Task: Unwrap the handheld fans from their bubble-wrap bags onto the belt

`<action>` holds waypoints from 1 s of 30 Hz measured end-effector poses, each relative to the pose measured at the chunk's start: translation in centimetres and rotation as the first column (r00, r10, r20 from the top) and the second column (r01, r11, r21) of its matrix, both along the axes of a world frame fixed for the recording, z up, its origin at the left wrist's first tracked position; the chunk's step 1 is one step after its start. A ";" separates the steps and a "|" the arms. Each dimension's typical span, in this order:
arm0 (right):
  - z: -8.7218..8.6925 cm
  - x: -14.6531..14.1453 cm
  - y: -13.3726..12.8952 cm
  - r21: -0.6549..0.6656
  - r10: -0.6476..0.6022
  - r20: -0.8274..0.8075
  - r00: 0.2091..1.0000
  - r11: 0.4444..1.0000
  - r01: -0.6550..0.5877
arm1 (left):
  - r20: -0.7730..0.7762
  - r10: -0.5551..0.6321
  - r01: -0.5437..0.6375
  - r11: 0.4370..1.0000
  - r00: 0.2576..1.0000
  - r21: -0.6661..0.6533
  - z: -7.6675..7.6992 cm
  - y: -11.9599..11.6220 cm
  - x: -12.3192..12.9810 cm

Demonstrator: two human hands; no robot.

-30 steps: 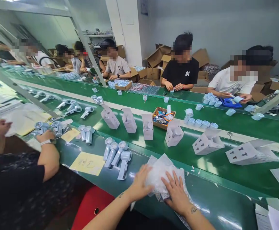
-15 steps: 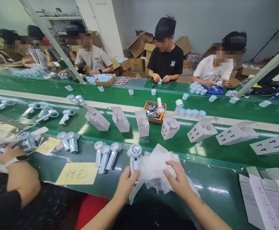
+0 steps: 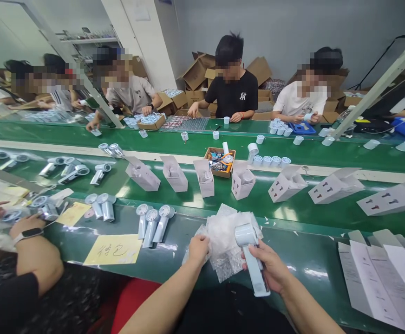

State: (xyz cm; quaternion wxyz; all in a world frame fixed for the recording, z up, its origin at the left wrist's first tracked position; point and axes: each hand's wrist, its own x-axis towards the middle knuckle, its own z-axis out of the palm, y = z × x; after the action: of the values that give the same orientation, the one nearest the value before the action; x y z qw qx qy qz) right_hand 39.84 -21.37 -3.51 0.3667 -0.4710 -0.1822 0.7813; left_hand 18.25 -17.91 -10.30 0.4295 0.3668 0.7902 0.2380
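Note:
My right hand (image 3: 267, 264) is wrapped round the handle of a light blue handheld fan (image 3: 254, 269), held upright with a slight tilt at the right of the bubble wrap pile. My left hand (image 3: 199, 250) pinches the left edge of the clear bubble wrap bags (image 3: 223, 236) on the green worktop. Three more fans (image 3: 152, 227) lie side by side left of the wrap, beside a yellow paper (image 3: 114, 249) with handwriting.
Open white boxes (image 3: 246, 183) stand in a row on the green belt (image 3: 188, 202) ahead. Folded printed papers (image 3: 380, 273) lie at the right. A co-worker's arm (image 3: 37, 250) is at the left; other people sit across the line.
The fan has passed from my left hand to my right, which has closed round its handle. My left hand has taken hold of the bubble wrap. Across the line, a person's hand has moved aside from a cup.

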 end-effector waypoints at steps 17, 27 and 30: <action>1.8 -0.8 -1.6 -0.030 0.275 -0.111 0.955 0.960 -0.280 | 0.169 -0.386 0.247 0.812 0.907 0.530 10.0 -3.4 0.9; 2.2 -0.7 -3.8 -0.106 -0.030 0.064 0.997 0.994 0.037 | -0.419 -0.614 0.676 0.268 0.669 0.686 9.5 -6.1 3.8; 1.5 -0.3 -4.5 -0.162 -0.182 0.100 0.978 0.967 0.197 | -0.386 -0.676 0.730 0.340 0.628 0.593 8.6 -6.4 4.0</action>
State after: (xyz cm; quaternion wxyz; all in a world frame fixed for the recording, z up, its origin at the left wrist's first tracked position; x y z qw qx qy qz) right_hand 39.52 -25.87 -2.00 0.3901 -0.5485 -0.0839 0.7348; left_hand 22.26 -24.35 -1.68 0.2857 0.8117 0.4130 0.2983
